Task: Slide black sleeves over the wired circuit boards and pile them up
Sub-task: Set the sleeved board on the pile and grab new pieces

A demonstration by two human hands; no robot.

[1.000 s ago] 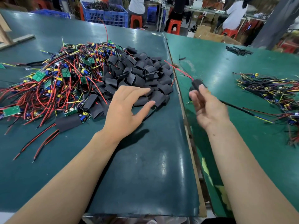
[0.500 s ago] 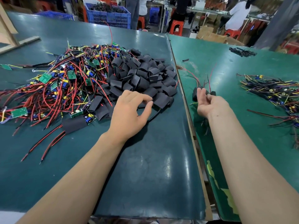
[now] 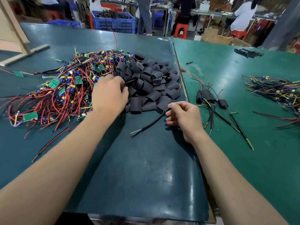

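A tangle of green circuit boards with red and black wires (image 3: 65,93) covers the left of the dark table. Beside it lies a heap of flat black sleeves (image 3: 151,85). My left hand (image 3: 108,95) rests palm down where the two heaps meet, fingers bent into the wires and thumb against a sleeve; anything under it is hidden. My right hand (image 3: 183,116) hovers at the front of the sleeve heap, fingers loosely curled around nothing. A few sleeved boards (image 3: 207,96) lie together on the green table to the right.
A loose black cable (image 3: 151,123) with bare coloured ends lies just left of my right hand. Another pile of wired parts (image 3: 276,91) sits at the far right. A raised seam (image 3: 183,82) divides the two tables. People and a blue crate (image 3: 113,23) are behind.
My right hand set the sleeved board down on the green table and came back left, empty, to the sleeve heap. My left hand slid from the sleeves up toward the wired boards.
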